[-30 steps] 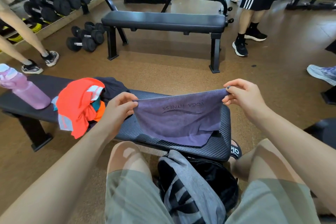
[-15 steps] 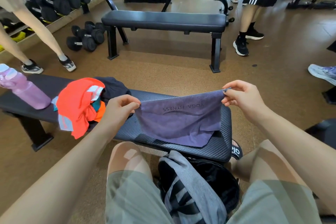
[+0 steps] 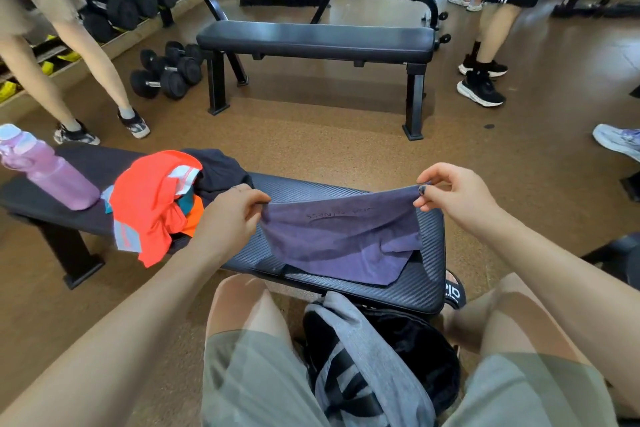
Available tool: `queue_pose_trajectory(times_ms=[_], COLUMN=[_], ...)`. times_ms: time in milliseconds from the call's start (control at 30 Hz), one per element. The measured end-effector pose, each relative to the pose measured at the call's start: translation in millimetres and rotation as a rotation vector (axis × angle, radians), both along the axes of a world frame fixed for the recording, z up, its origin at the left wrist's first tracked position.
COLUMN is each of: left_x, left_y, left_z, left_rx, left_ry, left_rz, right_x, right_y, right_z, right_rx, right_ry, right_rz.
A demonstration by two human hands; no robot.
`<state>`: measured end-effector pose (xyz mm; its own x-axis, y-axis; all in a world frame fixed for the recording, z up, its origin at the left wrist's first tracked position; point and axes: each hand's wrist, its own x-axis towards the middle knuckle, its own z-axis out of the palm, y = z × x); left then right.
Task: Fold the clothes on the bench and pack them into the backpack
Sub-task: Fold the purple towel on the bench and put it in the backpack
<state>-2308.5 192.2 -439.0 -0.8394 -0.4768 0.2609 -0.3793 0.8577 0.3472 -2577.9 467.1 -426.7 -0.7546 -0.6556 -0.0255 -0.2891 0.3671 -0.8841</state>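
A purple towel [image 3: 341, 239] is held up by its two top corners over the near bench [image 3: 398, 284]. One corner is pinched by the left hand [image 3: 230, 215], thumb and fingers curled tight on the cloth; the other is pinched by the right hand [image 3: 457, 196] between thumb and forefinger, the remaining fingers loosely bent. The top edge sags between the hands, and printed lettering is seen upside down just below it. The lower part of the towel is draped on the bench pad, with a fold lying toward the right end.

To the left on the same bench an orange garment [image 3: 149, 201] is heaped, partly hanging over the near edge, with a dark garment [image 3: 221, 170] bunched behind it and touching it. Further left a pink bottle [image 3: 45, 170] is laid on its side.

A grey and black backpack [image 3: 367, 367] is set on the floor between the person's knees, just below the bench edge, its black mouth turned toward the right.

Across the floor a second bench [image 3: 315, 40] is seen, with dumbbells [image 3: 166, 71] beside its left leg. Other people's legs are visible at the left and right edges.
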Motion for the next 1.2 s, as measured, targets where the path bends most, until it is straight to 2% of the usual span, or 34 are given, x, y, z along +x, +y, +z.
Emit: queue_pose_trajectory(times_ms=[67,167,333,400,500,567,633,733,767,867,900,1000,1200], left_x=[-1.5,-11.8,-65.2,-89.0,-109.2,-110.9,-106.5,-91.7,-83.8,-52.8,-44.1,-41.6,-60.7], left_y=[-2.3,-2.8,-15.6,-25.4,-38.7,-40.1,-35.4,-28.2,-26.8,-10.4,-4.5,1.6,-3.4], left_z=[-2.2,-3.2,20.9,46.3,95.0,117.9,121.3,84.7,62.7,-2.5,-16.2,-19.0,21.9], left_rx=[-0.08,-0.139,-0.058,-0.042,-0.108,-0.096,-0.056,-0.115,-0.09,-0.02,-0.013,0.006,-0.018], left_ry=[-0.072,-0.081,-0.004,0.114,0.37,0.518,0.602,0.51,0.407,-0.094,-0.146,0.032,0.234], left_rz=[0.003,0.032,0.183,0.238,0.287,0.263,0.213,0.139,0.07,-0.08,-0.071,-0.004,0.143], right_x=[-2.9,-14.1,-44.8,-59.3,-71.0,-68.8,-60.1,-40.9,-36.6,-18.5,-13.7,-6.2,-9.5], right_y=[-1.4,-10.6,-45.2,-60.8,-75.5,-74.0,-65.0,-46.4,-37.9,-6.2,3.4,9.5,-7.6], right_z=[1.1,-1.9,20.6,47.6,93.5,112.2,110.8,72.6,51.8,-12.2,-27.3,-31.3,14.9], right_rx=[0.082,0.201,0.228,0.156,-0.079,-0.237,-0.297,-0.217,-0.121,0.278,0.32,0.232,0.04], right_ry=[0.056,0.137,0.227,0.323,0.439,0.474,0.495,0.457,0.442,0.418,0.42,0.442,0.496], right_rz=[0.062,0.073,-0.06,-0.129,-0.217,-0.238,-0.235,-0.242,-0.228,-0.064,-0.046,-0.125,-0.188])
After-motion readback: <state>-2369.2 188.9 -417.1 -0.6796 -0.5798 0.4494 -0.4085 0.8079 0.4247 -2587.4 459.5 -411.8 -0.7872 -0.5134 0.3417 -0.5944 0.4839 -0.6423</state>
